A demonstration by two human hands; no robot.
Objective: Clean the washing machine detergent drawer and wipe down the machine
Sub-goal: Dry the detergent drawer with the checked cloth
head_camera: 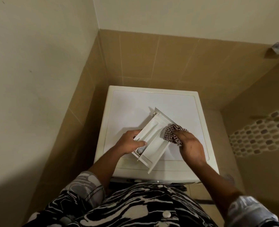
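Black-and-white patterned shirt fabric point(135, 208), fastened with pale buttons, fills the lowest part of the view, closest to the camera. Both forearms extend forward from it over the white top panel of the washing machine point(132, 102), which is set into a corner between a cream wall on the left and tan wall tiles point(151, 59) behind.

On the left, the left hand point(129, 142) is closed around the near left edge of the detergent drawer point(153, 136). The thumb is laid across the top of the drawer's left side wall, and the fingers are wrapped over the outer side. Just below the thumb, a small round grey insert point(140, 150) is seen in the narrow left compartment.

The detergent drawer has been removed from its housing and is positioned diagonally on the top panel, between the two hands. Its near end overhangs toward the front edge of the machine, and its far end points away to the right. Whether the drawer rests flat on the panel or is partly lifted cannot be told.

To the right of the left-hand grip, the right hand point(190, 145) is clenched on a bunched red-and-white checked cloth point(174, 132). The cloth is pressed against the drawer's right side wall, ahead of the knuckles. To the far right, a band of pebble mosaic tiles point(260, 136) is visible.
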